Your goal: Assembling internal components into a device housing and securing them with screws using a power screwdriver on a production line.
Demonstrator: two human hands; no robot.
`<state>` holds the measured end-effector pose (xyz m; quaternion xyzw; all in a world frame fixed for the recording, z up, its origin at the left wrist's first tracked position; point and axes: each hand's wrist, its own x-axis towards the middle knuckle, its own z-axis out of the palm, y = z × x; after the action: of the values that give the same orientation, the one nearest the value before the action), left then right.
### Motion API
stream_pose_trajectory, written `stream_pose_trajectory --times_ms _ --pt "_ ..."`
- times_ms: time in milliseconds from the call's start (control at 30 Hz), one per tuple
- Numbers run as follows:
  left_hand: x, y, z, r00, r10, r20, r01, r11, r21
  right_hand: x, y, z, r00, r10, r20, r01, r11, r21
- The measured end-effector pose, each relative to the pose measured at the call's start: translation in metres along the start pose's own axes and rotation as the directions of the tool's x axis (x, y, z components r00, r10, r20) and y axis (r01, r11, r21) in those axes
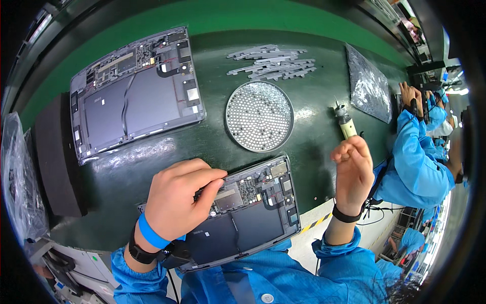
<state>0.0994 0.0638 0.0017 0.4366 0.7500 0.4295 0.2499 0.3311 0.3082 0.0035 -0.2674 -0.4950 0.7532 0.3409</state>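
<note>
An open laptop base [258,223] with its circuit board and black battery exposed lies in front of me. My left hand [185,195] is over its far left corner, thumb and index finger pinched together at the far edge. Anything between those fingertips is hidden. To the right of the laptop base, my right hand [353,175] is raised palm up with fingers curled in. Just beyond its fingertips is a cream electric screwdriver [347,127], bit pointing away; I cannot tell whether they touch, and whatever the fingers hold is hidden.
A second opened laptop base [136,101] lies at the far left beside dark foam [58,157]. A round perforated tray [229,124] holds small dark pieces. Behind it are several grey strips [273,62]. A silvery bag [368,83] lies farther right, near a person in blue [417,162].
</note>
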Motion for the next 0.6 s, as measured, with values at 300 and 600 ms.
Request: stream_pose_trajectory --times_ms 300,600 --pt "0.0 -0.001 -0.001 0.998 0.05 0.023 -0.05 0.999 -0.016 0.015 -0.014 0.058 0.786 -0.326 0.525 0.61 0.278 -0.742" --pt "0.0 -0.003 -0.003 0.996 0.093 0.009 -0.093 0.996 0.014 0.019 -0.014 0.099 0.704 -0.18 0.686 0.694 -0.029 -0.72"
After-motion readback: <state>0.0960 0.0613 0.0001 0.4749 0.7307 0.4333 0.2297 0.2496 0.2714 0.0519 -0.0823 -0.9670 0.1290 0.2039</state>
